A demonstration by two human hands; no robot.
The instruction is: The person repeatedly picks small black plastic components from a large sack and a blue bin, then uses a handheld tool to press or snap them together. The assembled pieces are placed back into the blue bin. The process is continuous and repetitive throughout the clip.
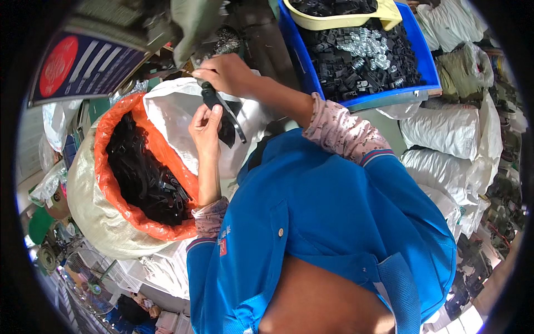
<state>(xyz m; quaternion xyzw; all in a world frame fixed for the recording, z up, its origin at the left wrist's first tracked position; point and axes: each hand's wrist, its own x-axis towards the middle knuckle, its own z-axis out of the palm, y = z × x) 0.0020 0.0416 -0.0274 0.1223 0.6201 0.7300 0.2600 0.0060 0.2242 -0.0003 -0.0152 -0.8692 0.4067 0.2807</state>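
My left hand (204,129) pinches a long black plastic piece (211,96) between thumb and fingers. A strap-like end of it slants down to the right, over an open white bag (173,111). My right hand (229,75) is just above, its fingers curled and pointing left near the machine; whatever is in them is hidden. Left of my left hand stands a sack (83,195) with an orange plastic liner (114,114), holding many black plastic pieces (142,167).
Beyond my right forearm is a blue bin (303,67) of small black parts with clear parts on top. A yellow tray (334,23) rests across its far end. A grey-green machine (194,30) stands ahead, a dark sign (89,67) at left. Stuffed white bags (442,128) lie at right.
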